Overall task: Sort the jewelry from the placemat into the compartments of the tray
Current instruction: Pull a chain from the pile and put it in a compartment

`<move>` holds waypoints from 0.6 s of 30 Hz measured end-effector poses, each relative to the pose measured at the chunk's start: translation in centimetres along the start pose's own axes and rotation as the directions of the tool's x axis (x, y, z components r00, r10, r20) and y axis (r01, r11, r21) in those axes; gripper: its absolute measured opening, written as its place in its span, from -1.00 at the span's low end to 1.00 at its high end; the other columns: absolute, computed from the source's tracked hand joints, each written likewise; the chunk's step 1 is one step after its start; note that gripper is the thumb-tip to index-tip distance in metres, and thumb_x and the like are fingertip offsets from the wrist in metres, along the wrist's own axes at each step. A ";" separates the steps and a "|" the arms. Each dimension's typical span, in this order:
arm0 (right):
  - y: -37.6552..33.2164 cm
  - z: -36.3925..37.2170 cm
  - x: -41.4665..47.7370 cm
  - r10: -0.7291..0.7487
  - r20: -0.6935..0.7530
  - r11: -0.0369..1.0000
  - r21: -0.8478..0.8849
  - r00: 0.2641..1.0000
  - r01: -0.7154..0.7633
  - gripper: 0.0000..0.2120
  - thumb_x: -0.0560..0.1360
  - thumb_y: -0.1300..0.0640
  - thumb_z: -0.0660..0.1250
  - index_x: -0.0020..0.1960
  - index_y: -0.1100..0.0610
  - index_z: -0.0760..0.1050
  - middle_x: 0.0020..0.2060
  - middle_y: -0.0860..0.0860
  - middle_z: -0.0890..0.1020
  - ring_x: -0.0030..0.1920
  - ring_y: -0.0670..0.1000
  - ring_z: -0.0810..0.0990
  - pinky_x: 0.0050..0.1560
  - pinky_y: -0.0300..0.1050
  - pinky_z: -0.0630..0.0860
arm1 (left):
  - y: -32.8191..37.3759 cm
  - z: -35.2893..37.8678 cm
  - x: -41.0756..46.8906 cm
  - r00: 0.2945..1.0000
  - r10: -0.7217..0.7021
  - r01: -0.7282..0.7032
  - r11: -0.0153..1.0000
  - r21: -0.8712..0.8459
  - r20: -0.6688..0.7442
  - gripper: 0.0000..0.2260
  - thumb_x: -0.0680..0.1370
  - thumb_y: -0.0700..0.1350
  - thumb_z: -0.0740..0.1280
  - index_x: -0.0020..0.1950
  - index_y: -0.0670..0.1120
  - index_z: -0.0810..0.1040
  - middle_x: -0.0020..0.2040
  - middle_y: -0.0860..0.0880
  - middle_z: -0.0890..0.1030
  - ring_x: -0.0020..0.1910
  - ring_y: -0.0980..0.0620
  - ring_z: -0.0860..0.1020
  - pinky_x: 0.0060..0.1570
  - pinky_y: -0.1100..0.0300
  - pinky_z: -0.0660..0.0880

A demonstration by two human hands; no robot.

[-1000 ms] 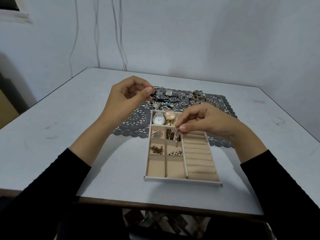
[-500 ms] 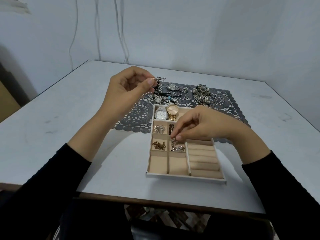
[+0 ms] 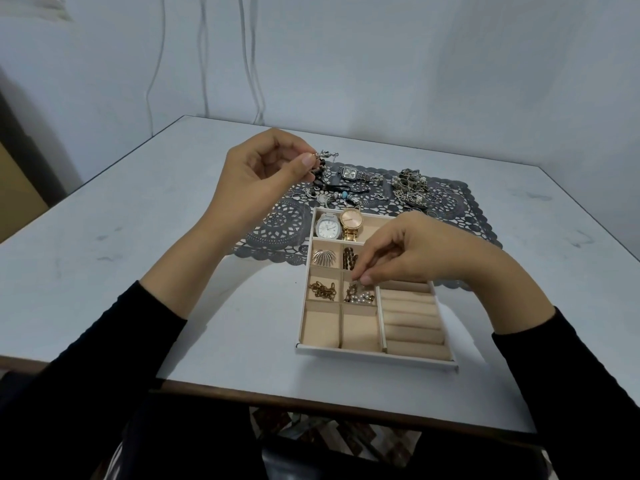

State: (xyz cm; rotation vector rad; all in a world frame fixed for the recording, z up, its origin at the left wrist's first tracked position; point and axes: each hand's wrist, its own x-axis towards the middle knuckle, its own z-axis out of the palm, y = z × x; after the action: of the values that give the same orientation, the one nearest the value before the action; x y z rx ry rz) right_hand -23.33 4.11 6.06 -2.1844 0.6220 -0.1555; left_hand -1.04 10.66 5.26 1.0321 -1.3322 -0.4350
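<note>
My right fingers (image 3: 366,279), thumb and forefinger pressed together, still pinched the top end of the small silver dangling piece (image 3: 352,291). A second earlier it had hung free above the tray's second row. Now I had lowered it until its lower end lay in the third-row square compartment beside the ring rolls, touching the short string of white pearl beads (image 3: 362,298) already there. That piece was as good as sorted, I judged, and only wanted letting go. My right hand (image 3: 415,251) hung low over the beige felt-lined tray (image 3: 377,357). My left hand (image 3: 256,181) had kept its place, raised over the far left corner of the grey lace-patterned placemat (image 3: 287,223), its fingers gripping a second small silver piece (image 3: 323,155), likely next in line. Plenty of jewelry still lay on the placemat, on the pale grey desk (image 3: 138,237).
</note>
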 end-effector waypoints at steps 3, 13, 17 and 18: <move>-0.1 -0.2 -0.2 0.000 0.021 1.000 -0.010 1.000 0.000 -0.84 0.36 0.30 0.51 -0.06 0.19 0.69 -0.22 -0.02 0.72 -0.15 -0.05 0.70 -0.07 -0.30 0.58 | 0.0 0.1 0.0 1.000 -0.007 0.007 1.000 0.003 0.006 -0.93 0.55 -0.27 0.38 -0.05 -0.12 0.57 -0.18 0.05 0.68 -0.23 0.09 0.65 -0.14 0.31 0.53; 0.8 -0.9 -0.4 -0.040 0.018 0.998 0.049 0.999 0.039 -0.80 0.40 0.21 0.48 0.02 0.18 0.67 -0.14 0.07 0.72 -0.04 0.06 0.69 0.10 -0.10 0.59 | -0.1 0.3 -0.1 1.000 -0.019 0.018 1.000 0.022 0.018 -0.94 0.54 -0.23 0.40 -0.05 -0.08 0.58 -0.18 0.10 0.68 -0.21 0.10 0.65 -0.12 0.30 0.53; 2.1 -1.5 -0.6 -0.044 -0.216 0.988 0.134 0.975 0.074 -0.77 0.46 0.15 0.41 0.10 0.15 0.62 -0.06 0.00 0.71 0.00 0.00 0.68 0.07 -0.16 0.58 | -0.1 0.3 -0.2 1.000 -0.015 0.014 1.000 0.026 0.026 -0.94 0.54 -0.21 0.40 -0.04 -0.06 0.59 -0.17 0.07 0.69 -0.19 0.06 0.66 -0.09 0.24 0.55; 2.7 -1.6 -0.6 -0.034 -0.303 0.987 0.138 0.952 0.080 -0.78 0.48 0.14 0.39 0.12 0.13 0.62 -0.04 -0.02 0.71 0.02 -0.02 0.67 0.07 -0.17 0.58 | -0.1 0.2 -0.2 1.000 -0.011 0.011 1.000 0.025 0.027 -0.94 0.54 -0.21 0.40 -0.04 -0.06 0.59 -0.16 0.06 0.69 -0.18 0.05 0.66 -0.09 0.23 0.55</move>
State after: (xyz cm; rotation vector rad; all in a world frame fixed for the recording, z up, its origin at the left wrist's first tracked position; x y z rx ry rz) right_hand -25.37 1.89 5.09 -2.0497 0.6913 -0.5566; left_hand -1.29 10.74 5.03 1.0576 -1.3595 -0.4430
